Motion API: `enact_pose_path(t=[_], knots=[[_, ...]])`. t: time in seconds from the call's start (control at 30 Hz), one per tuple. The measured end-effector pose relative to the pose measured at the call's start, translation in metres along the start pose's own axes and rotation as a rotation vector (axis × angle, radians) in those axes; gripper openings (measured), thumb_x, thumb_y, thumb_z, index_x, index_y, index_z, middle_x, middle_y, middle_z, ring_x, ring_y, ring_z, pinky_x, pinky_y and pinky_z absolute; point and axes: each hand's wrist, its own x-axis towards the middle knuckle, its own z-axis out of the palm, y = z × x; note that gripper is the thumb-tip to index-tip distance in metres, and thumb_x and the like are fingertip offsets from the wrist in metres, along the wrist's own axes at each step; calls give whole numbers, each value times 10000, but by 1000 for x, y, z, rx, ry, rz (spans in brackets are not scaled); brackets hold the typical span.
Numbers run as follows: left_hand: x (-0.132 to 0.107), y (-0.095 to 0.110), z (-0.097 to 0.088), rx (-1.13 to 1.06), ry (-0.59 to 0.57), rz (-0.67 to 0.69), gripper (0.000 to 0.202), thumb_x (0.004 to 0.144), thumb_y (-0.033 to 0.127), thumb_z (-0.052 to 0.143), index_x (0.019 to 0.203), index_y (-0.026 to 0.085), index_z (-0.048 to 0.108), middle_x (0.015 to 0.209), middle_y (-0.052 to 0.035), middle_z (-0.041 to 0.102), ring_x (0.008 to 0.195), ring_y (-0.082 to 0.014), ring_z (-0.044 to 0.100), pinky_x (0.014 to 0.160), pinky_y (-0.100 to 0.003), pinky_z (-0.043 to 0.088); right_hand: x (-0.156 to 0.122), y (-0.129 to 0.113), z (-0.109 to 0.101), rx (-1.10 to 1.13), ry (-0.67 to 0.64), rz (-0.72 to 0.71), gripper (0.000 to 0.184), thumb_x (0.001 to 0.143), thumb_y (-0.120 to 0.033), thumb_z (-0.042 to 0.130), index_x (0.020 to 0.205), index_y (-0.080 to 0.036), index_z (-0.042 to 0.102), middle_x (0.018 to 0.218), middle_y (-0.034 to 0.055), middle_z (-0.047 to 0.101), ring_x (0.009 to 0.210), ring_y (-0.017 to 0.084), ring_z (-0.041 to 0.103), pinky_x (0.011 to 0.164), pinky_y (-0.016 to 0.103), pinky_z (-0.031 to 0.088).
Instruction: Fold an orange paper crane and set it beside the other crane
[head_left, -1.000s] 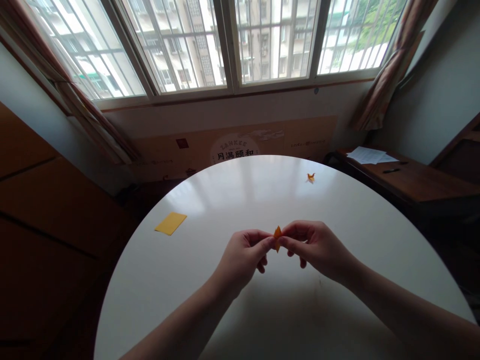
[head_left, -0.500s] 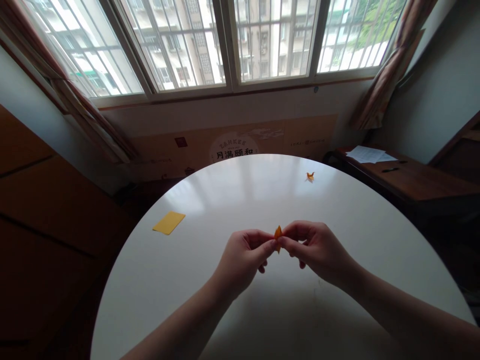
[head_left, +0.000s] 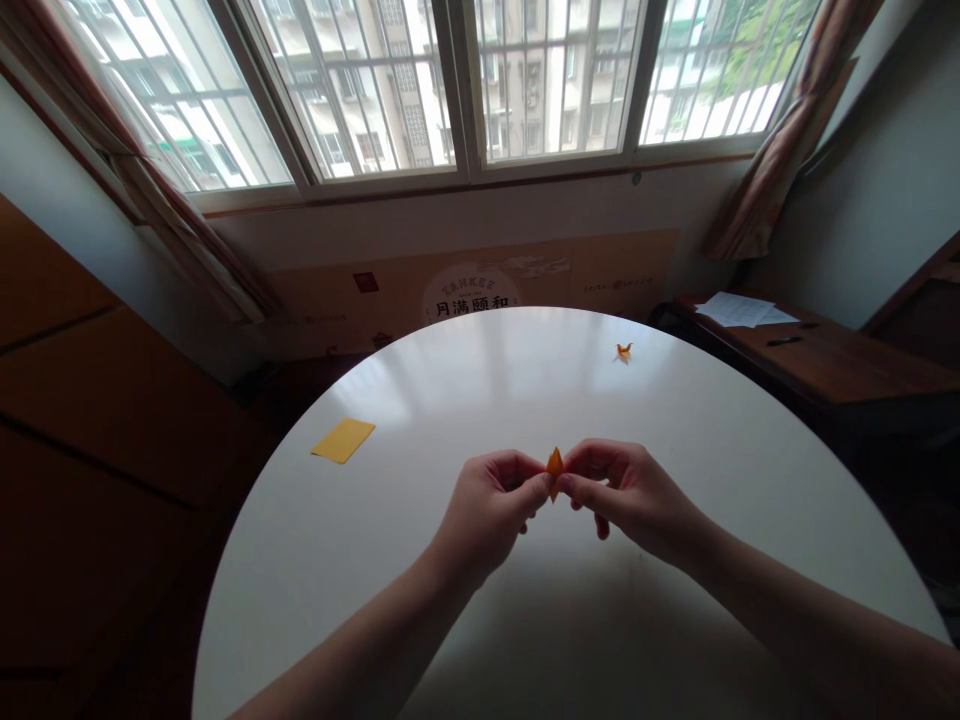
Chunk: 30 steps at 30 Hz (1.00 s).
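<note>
A small folded piece of orange paper is pinched between my two hands over the table, its pointed ends showing above and below the fingertips. My left hand grips its left side with thumb and forefinger. On the other side, my right hand holds it the same way, the lower fingers loosely curled. Farther off at the right rests a small orange paper crane. To the left of my hands lies yellow paper, flat on the table.
The round white table fills the foreground. Behind its right edge stands a dark wooden desk with white paper sheets and a dark pen-like object. Barred windows and curtains are at the back; a wooden cabinet is at left.
The whole view has shifted slightly to the right. Both hands keep their pinch on the folded paper, which looks a little wider between the fingertips now.
</note>
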Motion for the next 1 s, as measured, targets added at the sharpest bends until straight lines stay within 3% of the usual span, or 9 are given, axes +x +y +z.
enact_pose_path(t=[0.27,0.5,0.77,1.0], knots=[[0,-1,3,-1,-58,-65,248,739,362,733,777,118,722,593,-6,590,523,-102,491,427,-190,386,1,3,2,26,10,32,113,840,-255,644,793,-153,655,623,-26,549,508,94,502,370,172,447],[1,0,1,-83,-27,-45,254,727,374,747,733,125,699,573,13,575,467,-73,451,428,-193,365,0,2,1,105,10,15,234,807,-375,746,833,-148,696,662,1,591,554,113,536,381,180,465],[5,-3,-4,-220,-98,-90,306,714,431,798,774,142,720,617,2,592,512,-80,453,441,-192,371,3,2,-1,235,25,7,242,799,-385,767,861,-154,726,776,59,671,642,143,585,386,178,478],[6,-6,-5,-224,-155,-98,341,712,462,800,770,140,706,571,23,547,489,-77,454,439,-192,376,4,5,0,289,-10,33,365,741,-374,826,1035,-195,705,772,25,658,646,140,581,406,186,493]])
